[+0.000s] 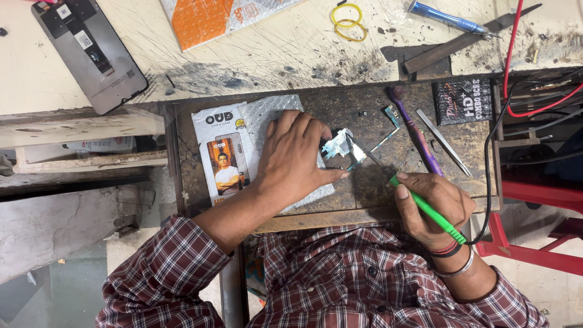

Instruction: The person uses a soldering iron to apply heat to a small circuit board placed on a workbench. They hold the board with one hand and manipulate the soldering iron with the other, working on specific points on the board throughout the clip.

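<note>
Your right hand [434, 203] grips the green-handled iron [428, 209] like a pen, tip slanted onto the small circuit part [340, 146]. Your left hand [294, 158] pins that part to the dark counter [364, 109], fingers spread, keeping it steady.

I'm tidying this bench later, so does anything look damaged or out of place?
The pale worktop is heavily scratched and smudged black. A phone lies back-open near its far edge. The left hand steadies a small part; the right hand holds a green tool.
</note>
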A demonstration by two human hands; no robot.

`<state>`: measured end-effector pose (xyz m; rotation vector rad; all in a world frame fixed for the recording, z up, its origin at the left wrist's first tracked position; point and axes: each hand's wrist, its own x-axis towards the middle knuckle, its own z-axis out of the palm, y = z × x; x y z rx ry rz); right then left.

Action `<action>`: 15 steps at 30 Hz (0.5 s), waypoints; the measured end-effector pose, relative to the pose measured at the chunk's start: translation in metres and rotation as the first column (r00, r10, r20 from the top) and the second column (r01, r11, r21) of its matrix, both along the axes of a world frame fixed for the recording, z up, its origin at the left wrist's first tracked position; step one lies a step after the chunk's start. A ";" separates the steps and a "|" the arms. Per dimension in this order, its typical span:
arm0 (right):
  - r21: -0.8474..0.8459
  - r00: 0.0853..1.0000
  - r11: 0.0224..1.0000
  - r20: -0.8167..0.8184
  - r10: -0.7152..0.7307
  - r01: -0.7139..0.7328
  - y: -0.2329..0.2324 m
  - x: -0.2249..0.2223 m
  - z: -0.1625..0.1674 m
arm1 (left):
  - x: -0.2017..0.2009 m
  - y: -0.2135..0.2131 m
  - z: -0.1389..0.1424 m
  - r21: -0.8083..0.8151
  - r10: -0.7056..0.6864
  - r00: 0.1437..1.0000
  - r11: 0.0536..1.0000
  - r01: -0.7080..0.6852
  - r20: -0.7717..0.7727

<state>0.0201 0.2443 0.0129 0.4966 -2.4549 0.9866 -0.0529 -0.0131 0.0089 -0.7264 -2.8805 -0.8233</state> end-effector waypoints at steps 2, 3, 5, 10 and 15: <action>0.009 1.000 1.000 0.015 0.000 -0.001 0.000 0.001 0.001 | 0.000 0.000 0.000 -0.004 0.003 1.000 1.000 -0.003 0.011; 0.014 1.000 1.000 0.022 0.001 -0.001 0.001 0.001 0.001 | 0.000 0.001 0.001 -0.006 0.005 1.000 1.000 -0.005 0.016; 0.009 1.000 1.000 0.017 0.000 0.000 0.001 0.001 0.001 | 0.000 0.000 0.001 -0.004 0.003 1.000 1.000 -0.003 0.010; -0.015 1.000 1.000 0.017 0.001 -0.001 0.000 0.001 0.001 | 0.000 0.001 0.000 -0.009 0.000 1.000 1.000 0.000 -0.005; 0.002 1.000 1.000 0.020 0.005 -0.005 0.000 0.001 0.001 | -0.001 0.001 -0.002 -0.022 -0.003 1.000 1.000 0.003 0.002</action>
